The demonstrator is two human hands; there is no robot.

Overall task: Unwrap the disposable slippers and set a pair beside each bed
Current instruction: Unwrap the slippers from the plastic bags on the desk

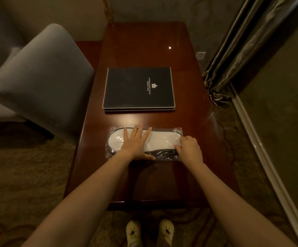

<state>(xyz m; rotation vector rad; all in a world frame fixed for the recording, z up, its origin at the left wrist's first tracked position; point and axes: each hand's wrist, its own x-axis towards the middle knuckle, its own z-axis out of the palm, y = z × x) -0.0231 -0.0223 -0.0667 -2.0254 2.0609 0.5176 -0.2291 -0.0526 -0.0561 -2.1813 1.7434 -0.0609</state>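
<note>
A pack of white disposable slippers with dark trim, sealed in clear plastic wrap [162, 139], lies crosswise on the dark wooden table [144, 50]. My left hand [137, 143] rests flat on the pack's left half with its fingers spread. At the pack's right end, my right hand [189, 148] has its fingers curled onto the plastic wrap. The slippers are still inside the wrap. No bed is in view.
A black hotel folder [139, 88] lies on the table beyond the pack. A grey upholstered chair [37, 77] stands to the left of the table. Curtains [242, 50] hang at the right. My feet in yellow slippers [150, 232] stand on carpet below the table's near edge.
</note>
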